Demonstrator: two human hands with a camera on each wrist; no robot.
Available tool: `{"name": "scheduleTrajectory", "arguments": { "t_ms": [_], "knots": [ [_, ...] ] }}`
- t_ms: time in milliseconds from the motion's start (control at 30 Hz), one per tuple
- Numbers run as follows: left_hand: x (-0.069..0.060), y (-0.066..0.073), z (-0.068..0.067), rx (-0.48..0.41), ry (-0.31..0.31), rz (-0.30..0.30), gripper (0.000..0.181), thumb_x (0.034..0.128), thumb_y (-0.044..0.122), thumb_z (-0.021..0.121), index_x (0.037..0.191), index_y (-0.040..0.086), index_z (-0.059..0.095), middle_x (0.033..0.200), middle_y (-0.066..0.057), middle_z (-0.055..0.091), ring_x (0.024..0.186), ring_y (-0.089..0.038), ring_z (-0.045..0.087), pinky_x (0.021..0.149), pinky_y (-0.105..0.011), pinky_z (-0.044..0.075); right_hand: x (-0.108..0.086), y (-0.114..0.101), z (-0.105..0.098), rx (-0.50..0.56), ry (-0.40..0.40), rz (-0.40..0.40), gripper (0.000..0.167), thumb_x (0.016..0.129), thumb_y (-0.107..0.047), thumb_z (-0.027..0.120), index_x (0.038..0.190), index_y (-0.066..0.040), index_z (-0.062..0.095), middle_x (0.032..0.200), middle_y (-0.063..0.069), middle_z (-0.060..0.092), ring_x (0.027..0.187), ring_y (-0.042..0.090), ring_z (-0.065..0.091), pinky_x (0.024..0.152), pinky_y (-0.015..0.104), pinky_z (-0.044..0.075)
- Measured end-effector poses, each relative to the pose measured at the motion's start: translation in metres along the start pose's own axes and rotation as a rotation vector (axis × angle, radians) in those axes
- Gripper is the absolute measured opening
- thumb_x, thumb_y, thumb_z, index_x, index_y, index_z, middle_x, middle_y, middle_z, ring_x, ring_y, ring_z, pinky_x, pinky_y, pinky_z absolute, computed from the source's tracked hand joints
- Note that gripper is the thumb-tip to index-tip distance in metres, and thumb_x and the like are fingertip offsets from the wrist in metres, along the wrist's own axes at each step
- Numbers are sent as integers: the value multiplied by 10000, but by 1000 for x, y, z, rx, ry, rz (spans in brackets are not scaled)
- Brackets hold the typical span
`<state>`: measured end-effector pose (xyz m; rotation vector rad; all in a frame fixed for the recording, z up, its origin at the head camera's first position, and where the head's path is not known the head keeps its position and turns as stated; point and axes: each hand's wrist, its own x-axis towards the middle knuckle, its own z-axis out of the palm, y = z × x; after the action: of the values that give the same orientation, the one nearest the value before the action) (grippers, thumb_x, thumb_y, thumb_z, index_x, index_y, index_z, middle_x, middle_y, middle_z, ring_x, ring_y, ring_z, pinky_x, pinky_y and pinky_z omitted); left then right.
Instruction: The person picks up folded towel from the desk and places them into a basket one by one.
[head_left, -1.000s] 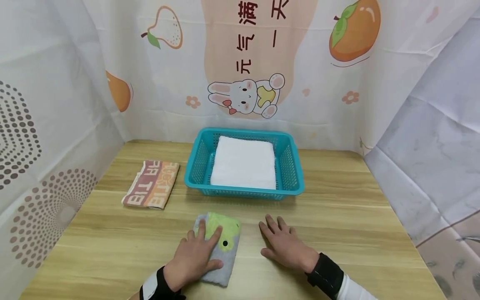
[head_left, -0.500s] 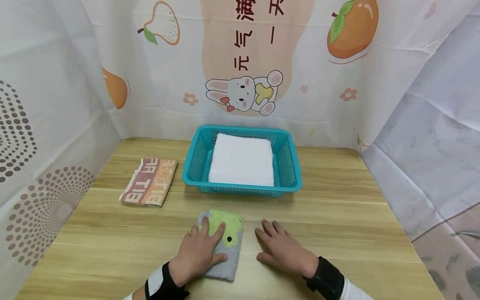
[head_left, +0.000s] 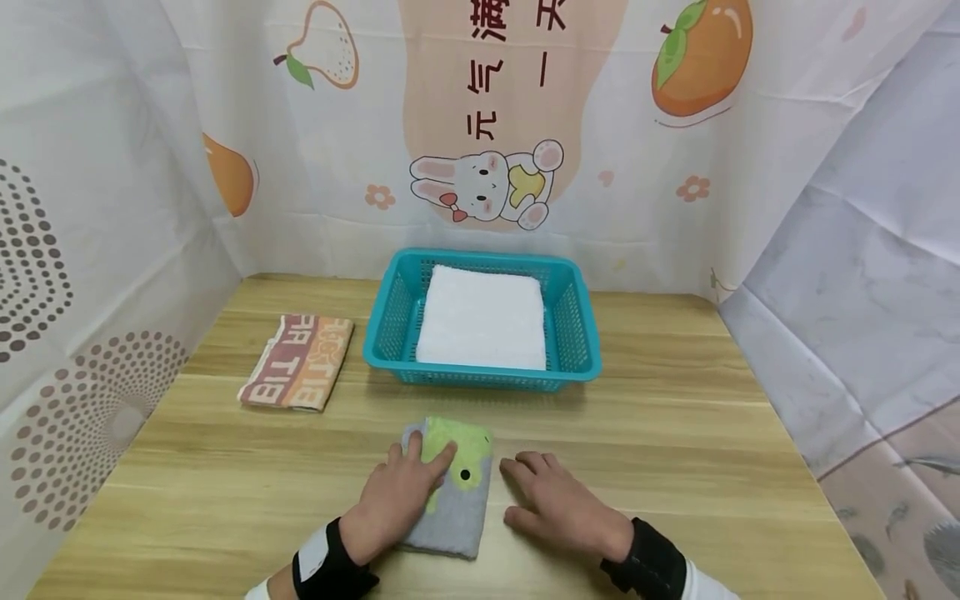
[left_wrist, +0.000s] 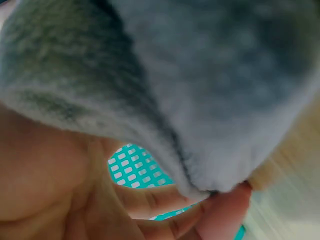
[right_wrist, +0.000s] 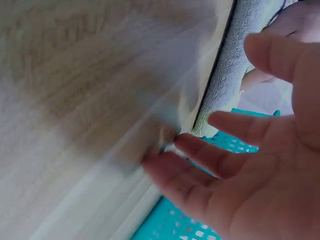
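A folded grey towel (head_left: 457, 521) with a green patch and a black dot lies on the table in the head view. My left hand (head_left: 393, 498) rests on its left side, the index finger stretched over the green patch; the thumb is hidden. In the left wrist view the towel (left_wrist: 215, 95) fills the top and fingertips touch its edge. Just right of the towel, my right hand (head_left: 566, 507) holds nothing, its fingers loosely bent. The right wrist view shows that hand's fingertips at the tabletop, a small gap from the towel (right_wrist: 227, 65).
Behind the towel stands a teal plastic basket (head_left: 581, 333) with a folded white towel (head_left: 482, 318) inside. A folded red and orange lettered towel (head_left: 296, 363) lies to its left on the wooden table (head_left: 675, 400). Printed curtains (head_left: 315, 167) hang along the back and sides.
My left hand and the grey towel have slid a little to the right. My right hand has moved slightly left, close to the towel, and its fingers have bent more.
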<state>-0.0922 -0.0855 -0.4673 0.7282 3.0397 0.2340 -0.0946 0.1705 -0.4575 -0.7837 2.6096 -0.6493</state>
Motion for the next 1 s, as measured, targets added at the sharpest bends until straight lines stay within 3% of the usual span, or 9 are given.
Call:
{"name": "scheduleTrajectory", "arguments": {
  "t_ms": [100, 267, 333, 500, 600, 700, 900, 1000],
  "knots": [
    [2, -3, -1, -97, 4, -22, 453, 966, 259, 653, 1391, 138, 552, 1203, -276, 503, 827, -356, 549, 447, -343, 430, 5, 0, -2, 211, -35, 23, 608, 963, -319, 648, 1450, -17, 448, 1361, 143, 527, 1230, 287, 516, 982, 476, 467],
    [4, -9, 0, -334, -4, -108, 586, 954, 218, 679, 1446, 27, 424, 1335, -361, 399, 1060, -493, 541, 567, -409, 495, 14, -4, -4, 867, -181, 179, 668, 1001, -208, 570, 1528, 31, 237, 1334, 192, 518, 1158, 295, 567, 868, 455, 531],
    [5, -12, 1, -413, 7, -124, 638, 945, 193, 693, 1464, 1, 375, 1320, -374, 384, 1089, -502, 528, 622, -421, 505, 16, -7, -2, 1079, -206, 256, 699, 991, -168, 541, 1535, 53, 160, 1294, 198, 533, 1106, 284, 592, 820, 440, 552],
    [9, -17, 3, -571, 3, -114, 750, 924, 142, 716, 1503, -25, 271, 1261, -336, 384, 952, -312, 558, 711, -375, 471, 19, -16, 4, 1373, -186, 354, 753, 970, -137, 527, 1534, 69, 72, 1284, 202, 586, 1099, 250, 620, 821, 399, 541],
    [13, -17, 4, -679, -35, -129, 818, 915, 123, 724, 1534, -3, 204, 1268, -311, 358, 919, -252, 531, 753, -370, 448, 21, -22, 8, 1467, -187, 346, 704, 984, -112, 517, 1531, 74, 115, 1304, 216, 571, 1117, 254, 618, 862, 415, 534],
    [14, -15, 5, -767, -53, -168, 892, 896, 109, 741, 1553, 17, 144, 1287, -316, 322, 971, -299, 524, 795, -400, 452, 23, -26, 12, 1501, -193, 316, 628, 999, -99, 507, 1516, 63, 191, 1302, 219, 566, 1134, 266, 615, 913, 456, 522],
    [16, -11, 9, -879, -70, -270, 1035, 835, 99, 796, 1572, 66, 70, 1372, -398, 266, 1043, -368, 518, 816, -424, 469, 21, -31, 15, 1429, -147, 316, 576, 981, -102, 543, 1442, 3, 215, 1260, 218, 580, 1075, 261, 636, 865, 471, 536],
    [18, -9, 9, -905, -112, -258, 1046, 839, 100, 786, 1573, 70, 42, 1415, -419, 271, 1057, -360, 532, 796, -410, 458, 19, -31, 16, 1392, -132, 316, 550, 985, -101, 551, 1408, -23, 210, 1253, 211, 580, 1043, 249, 647, 832, 456, 548]
  ]
}}
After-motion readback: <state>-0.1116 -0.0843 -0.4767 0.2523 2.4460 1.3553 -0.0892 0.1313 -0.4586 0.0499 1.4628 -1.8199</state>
